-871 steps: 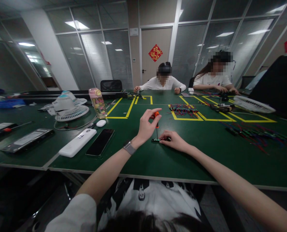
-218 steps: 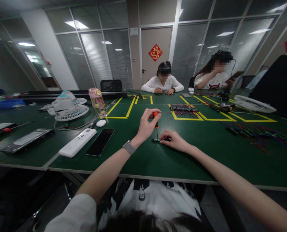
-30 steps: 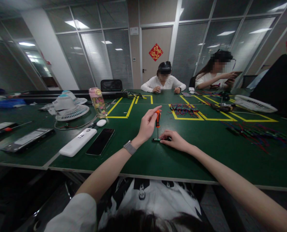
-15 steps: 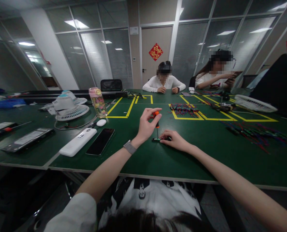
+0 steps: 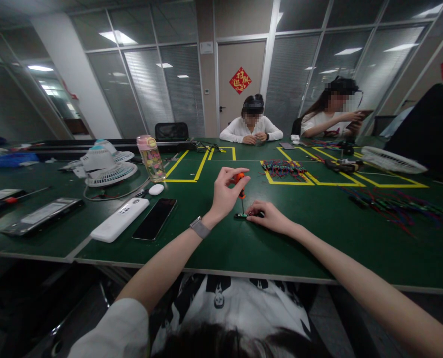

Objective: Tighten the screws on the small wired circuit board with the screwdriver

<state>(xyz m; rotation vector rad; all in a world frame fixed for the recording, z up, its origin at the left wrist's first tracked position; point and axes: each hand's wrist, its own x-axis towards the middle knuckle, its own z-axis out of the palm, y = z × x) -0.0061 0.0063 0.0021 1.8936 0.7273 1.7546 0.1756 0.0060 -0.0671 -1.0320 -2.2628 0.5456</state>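
An orange-and-black screwdriver stands nearly upright in front of me. My left hand curls its thumb and fingers round the handle and partly hides it. The shaft points down onto a small green circuit board lying on the green table. My right hand pinches the right end of that board and holds it against the tabletop. Reddish wires show under my right fingers, mostly covered by them.
Left of my hands lie a black phone, a white power bank and a pink-lidded bottle. Wired circuit boards lie inside yellow tape, with another wired pile at right. Two people sit opposite.
A second ago my left fingers were straighter along the screwdriver handle; now thumb and fingers curl round it. My right hand and the board stay put. The co-worker opposite has brought both hands together.
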